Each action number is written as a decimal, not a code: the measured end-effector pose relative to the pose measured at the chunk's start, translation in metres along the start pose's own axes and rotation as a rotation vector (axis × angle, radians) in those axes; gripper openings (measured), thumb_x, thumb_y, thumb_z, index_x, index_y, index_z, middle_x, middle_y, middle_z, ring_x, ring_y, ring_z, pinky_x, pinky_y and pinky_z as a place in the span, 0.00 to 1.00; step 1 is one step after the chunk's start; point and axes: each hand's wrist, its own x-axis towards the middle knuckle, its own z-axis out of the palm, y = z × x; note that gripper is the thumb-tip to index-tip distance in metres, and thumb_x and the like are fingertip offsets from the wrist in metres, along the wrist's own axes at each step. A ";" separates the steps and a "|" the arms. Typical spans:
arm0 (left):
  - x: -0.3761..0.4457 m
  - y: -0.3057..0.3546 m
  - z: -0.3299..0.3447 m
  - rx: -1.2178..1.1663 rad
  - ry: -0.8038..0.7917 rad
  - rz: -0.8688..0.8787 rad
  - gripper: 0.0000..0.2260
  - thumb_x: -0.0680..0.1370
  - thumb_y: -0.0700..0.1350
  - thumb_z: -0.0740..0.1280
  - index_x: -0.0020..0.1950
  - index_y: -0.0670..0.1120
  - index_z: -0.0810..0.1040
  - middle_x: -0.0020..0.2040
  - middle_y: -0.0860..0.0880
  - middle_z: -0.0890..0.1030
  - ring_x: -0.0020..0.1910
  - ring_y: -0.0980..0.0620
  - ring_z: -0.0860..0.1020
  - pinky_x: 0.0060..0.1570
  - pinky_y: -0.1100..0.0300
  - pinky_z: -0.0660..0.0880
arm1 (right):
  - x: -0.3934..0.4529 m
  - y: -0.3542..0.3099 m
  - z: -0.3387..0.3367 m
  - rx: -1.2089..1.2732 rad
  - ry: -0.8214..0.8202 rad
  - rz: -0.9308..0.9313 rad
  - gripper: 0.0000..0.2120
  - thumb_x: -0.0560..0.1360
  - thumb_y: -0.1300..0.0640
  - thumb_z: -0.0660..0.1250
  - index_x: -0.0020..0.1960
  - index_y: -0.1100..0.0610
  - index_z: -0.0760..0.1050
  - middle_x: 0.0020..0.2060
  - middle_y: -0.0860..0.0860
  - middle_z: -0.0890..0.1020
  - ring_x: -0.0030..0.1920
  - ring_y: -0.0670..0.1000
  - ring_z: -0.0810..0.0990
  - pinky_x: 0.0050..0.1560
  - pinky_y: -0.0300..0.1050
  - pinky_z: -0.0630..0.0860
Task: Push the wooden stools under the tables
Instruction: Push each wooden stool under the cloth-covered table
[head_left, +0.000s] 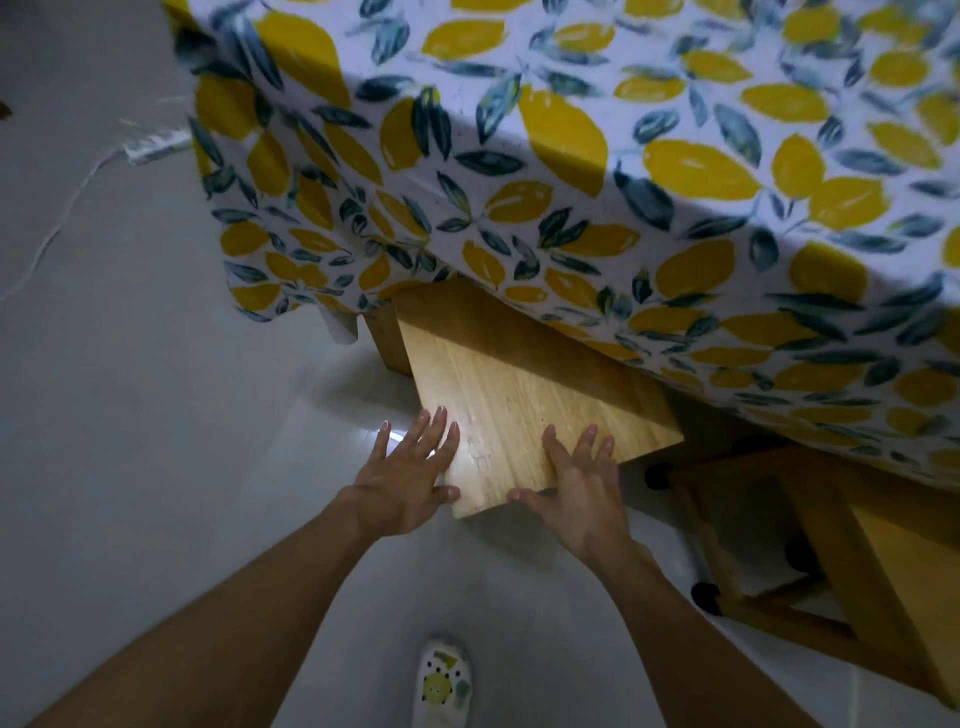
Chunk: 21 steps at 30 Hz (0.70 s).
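Observation:
A light wooden stool (519, 395) stands partly under the table, its far half hidden beneath the lemon-print tablecloth (571, 156). My left hand (410, 467) lies at the seat's near left edge, fingers spread, thumb against the corner. My right hand (582, 483) rests flat on the near right part of the seat, fingers spread. Neither hand grips anything. A second wooden stool (852, 566) stands at the right, partly under the cloth.
A wooden table leg (387, 338) stands just left of the stool. A white power strip with its cord (156, 148) lies on the pale floor at the left. My slippered foot (441, 680) is below the hands.

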 end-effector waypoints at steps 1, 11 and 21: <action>-0.004 -0.001 -0.010 -0.022 0.030 -0.025 0.32 0.80 0.58 0.51 0.76 0.50 0.37 0.77 0.47 0.35 0.76 0.47 0.37 0.71 0.42 0.38 | -0.003 -0.005 -0.009 0.017 -0.001 -0.003 0.40 0.74 0.35 0.61 0.78 0.46 0.45 0.77 0.60 0.42 0.75 0.64 0.37 0.75 0.60 0.44; -0.095 -0.013 -0.167 -0.395 0.517 -0.279 0.29 0.80 0.58 0.46 0.77 0.48 0.43 0.78 0.48 0.39 0.75 0.49 0.36 0.72 0.46 0.39 | -0.047 -0.144 -0.166 0.250 0.396 -0.343 0.27 0.76 0.39 0.60 0.72 0.50 0.66 0.72 0.47 0.68 0.74 0.49 0.58 0.72 0.45 0.57; -0.201 -0.081 -0.358 -0.542 0.721 -0.290 0.28 0.80 0.57 0.53 0.77 0.48 0.51 0.78 0.48 0.45 0.76 0.47 0.40 0.72 0.46 0.39 | -0.089 -0.283 -0.328 0.332 0.482 -0.421 0.29 0.76 0.38 0.61 0.73 0.51 0.65 0.73 0.49 0.67 0.75 0.50 0.56 0.71 0.52 0.61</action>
